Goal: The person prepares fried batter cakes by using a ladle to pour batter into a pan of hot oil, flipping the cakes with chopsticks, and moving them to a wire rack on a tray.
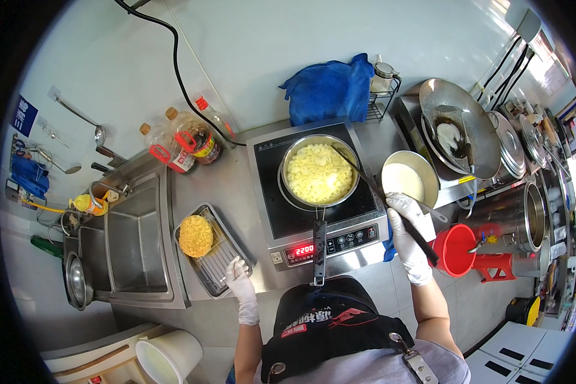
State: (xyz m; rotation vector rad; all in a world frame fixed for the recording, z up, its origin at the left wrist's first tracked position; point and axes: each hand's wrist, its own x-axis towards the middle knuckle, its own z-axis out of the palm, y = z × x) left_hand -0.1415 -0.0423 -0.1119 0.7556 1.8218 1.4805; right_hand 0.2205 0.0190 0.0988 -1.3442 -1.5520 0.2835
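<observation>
My right hand, in a white glove, grips a dark long-handled utensil whose tip rests in a steel saucepan of pale yellow, lumpy food. The saucepan stands on an induction cooker with a lit display, its handle pointing toward me. Beside my right hand is a steel pot with whitish liquid and a metal handle across its rim. My left hand, also gloved, touches the near right corner of a metal tray with a wire rack. A round golden-yellow breaded patty lies on the rack.
A double sink is at left, with several bottles behind the counter's left part. A wok and lidded pots stand at right. Below them are a red bucket and a large steel container. A blue cloth is at the back.
</observation>
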